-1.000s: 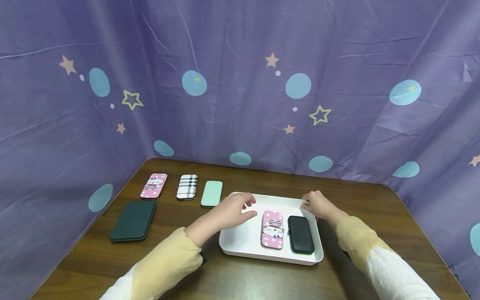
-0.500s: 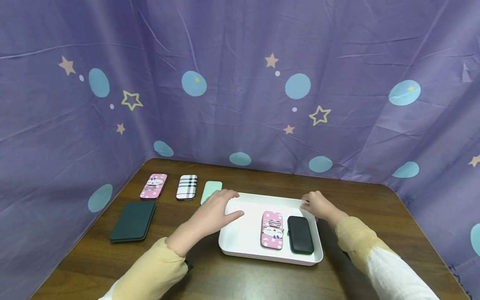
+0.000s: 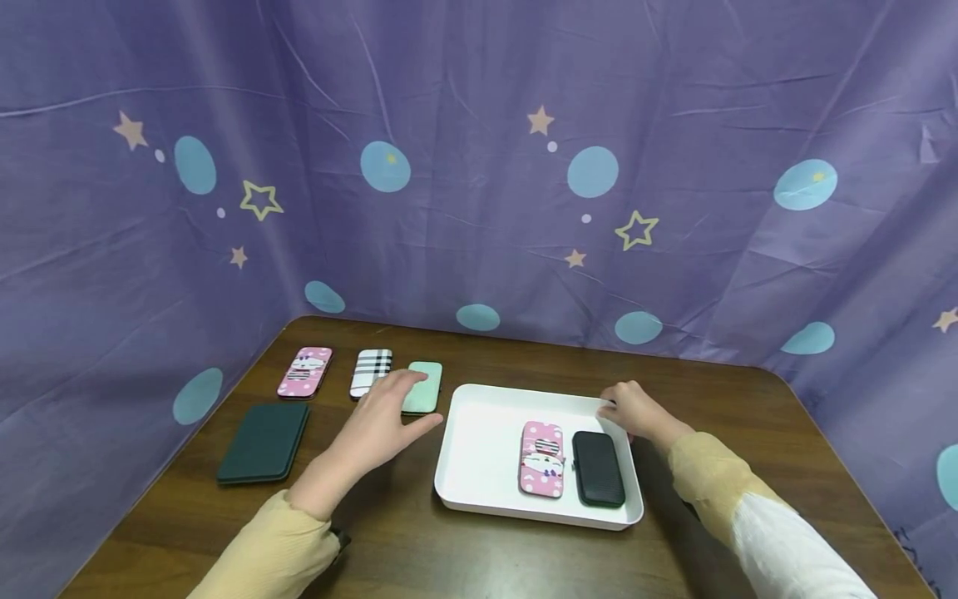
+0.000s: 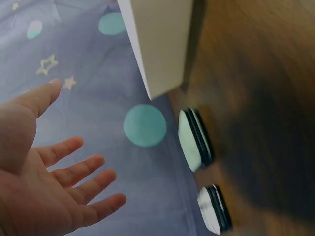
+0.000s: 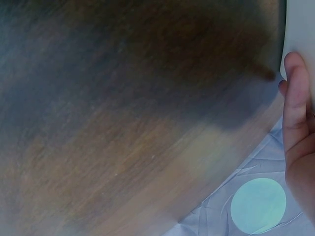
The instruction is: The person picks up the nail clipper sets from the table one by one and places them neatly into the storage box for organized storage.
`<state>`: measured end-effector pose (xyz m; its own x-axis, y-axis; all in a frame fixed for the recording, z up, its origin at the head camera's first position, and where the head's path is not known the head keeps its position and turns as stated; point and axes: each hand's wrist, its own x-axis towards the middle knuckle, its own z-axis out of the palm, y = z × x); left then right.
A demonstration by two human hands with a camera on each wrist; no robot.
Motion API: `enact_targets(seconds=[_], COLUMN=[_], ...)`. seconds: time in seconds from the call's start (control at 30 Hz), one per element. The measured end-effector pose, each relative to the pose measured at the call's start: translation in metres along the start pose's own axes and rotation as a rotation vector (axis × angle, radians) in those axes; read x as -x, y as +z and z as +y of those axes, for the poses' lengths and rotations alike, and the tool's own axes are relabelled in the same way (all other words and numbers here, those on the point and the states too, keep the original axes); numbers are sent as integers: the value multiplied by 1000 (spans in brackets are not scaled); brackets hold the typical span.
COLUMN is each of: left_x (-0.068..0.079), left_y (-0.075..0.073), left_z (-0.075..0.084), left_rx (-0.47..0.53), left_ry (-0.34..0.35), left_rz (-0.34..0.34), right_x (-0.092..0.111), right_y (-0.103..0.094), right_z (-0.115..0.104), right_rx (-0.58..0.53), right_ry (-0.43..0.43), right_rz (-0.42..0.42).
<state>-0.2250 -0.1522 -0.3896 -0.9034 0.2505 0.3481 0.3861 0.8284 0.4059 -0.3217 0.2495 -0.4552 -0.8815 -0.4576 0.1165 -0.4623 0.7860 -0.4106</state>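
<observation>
Mint-green case (image 3: 429,391), left of centre: left hand (image 3: 372,428) spread wide nearby; best pinched by long edges. Right hand (image 3: 634,408) grips white tray (image 3: 479,453).

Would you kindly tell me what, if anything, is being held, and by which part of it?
The right grip holds the white tray by its rim, near the far right corner in the head view; the left grip holds nothing.
</observation>
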Motion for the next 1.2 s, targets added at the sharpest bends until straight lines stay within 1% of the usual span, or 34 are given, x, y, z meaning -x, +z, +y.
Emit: enact_targets(seconds=[0.23,0.4,0.53,0.73,0.9,1.2], left_x=[8,12,14,15,16,21], left_y=[-6,-15,-24,-37,-44,-48], left_z=[-27,-46,-57,-65,-74,-94], left_rx=[-48,-74,-83,-112,-136,-157], left_ry=[-105,-172,-221,-312,-373,-436], left_rz=[25,75,101,62,19,-30], right_x=[1,0,0,0,0,0], right_y=[-1,1,1,0,0,0], right_z=[1,3,2,0,1,2], right_rx=[-10,-6,4,0,2,25], right_ry=[-16,-23,-26,-28,-30,-54], right_rz=[-13,-5,4,4,3,18])
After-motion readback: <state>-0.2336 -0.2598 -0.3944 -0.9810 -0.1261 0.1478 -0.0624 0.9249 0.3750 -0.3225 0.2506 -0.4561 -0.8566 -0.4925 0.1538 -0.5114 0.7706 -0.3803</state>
